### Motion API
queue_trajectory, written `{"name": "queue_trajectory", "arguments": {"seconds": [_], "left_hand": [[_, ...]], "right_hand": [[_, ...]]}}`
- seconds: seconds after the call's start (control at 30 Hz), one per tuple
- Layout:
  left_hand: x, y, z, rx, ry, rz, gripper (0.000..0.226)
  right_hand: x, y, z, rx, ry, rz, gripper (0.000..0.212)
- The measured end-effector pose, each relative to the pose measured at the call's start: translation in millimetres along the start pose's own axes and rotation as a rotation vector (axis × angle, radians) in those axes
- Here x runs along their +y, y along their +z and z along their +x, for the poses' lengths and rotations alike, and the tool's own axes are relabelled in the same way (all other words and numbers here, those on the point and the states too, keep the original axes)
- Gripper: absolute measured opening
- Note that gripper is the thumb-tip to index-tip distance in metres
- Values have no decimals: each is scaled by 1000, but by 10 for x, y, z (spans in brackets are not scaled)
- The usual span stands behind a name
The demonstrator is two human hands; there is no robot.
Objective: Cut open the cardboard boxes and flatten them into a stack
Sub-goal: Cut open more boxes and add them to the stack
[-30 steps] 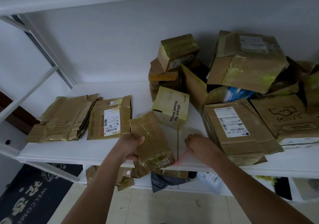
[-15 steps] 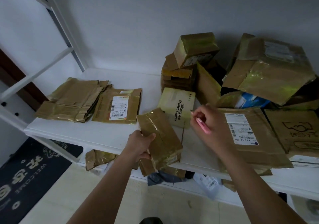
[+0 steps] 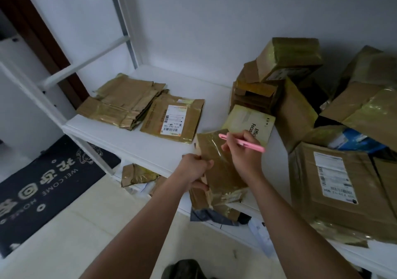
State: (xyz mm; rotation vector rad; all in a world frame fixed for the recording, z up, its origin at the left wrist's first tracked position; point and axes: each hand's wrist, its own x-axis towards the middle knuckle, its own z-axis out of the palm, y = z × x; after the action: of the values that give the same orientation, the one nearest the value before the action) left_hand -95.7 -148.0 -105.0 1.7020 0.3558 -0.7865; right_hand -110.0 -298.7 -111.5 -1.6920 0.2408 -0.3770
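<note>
Left hand (image 3: 194, 168) gripping taped box (image 3: 219, 171) edge, right hand (image 3: 242, 151) pinching pink cutter (image 3: 241, 142) above it, pale box (image 3: 249, 124) reading "Effic… Focus…" just beyond, mat (image 3: 49, 184) reading "WELCOME HOME" far left

The pink cutter (image 3: 241, 142) blade is too small to tell; the right-hand boxes (image 3: 369, 98) are cropped.

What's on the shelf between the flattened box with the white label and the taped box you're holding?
Nothing: in the head view, only bare white shelf separates the labelled flattened box from the taped box in the left hand.
</note>
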Motion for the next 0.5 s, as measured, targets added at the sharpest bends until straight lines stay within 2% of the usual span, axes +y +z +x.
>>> {"name": "queue_trajectory", "arguments": {"seconds": [0.17, 0.5], "left_hand": [[-14, -8, 19, -15, -13, -19, 46], [14, -3, 1, -9, -23, -24, 55]], "right_hand": [[-31, 113, 68, -45, -78, -96, 19], [46, 141, 129, -97, -216, -312, 17]]}}
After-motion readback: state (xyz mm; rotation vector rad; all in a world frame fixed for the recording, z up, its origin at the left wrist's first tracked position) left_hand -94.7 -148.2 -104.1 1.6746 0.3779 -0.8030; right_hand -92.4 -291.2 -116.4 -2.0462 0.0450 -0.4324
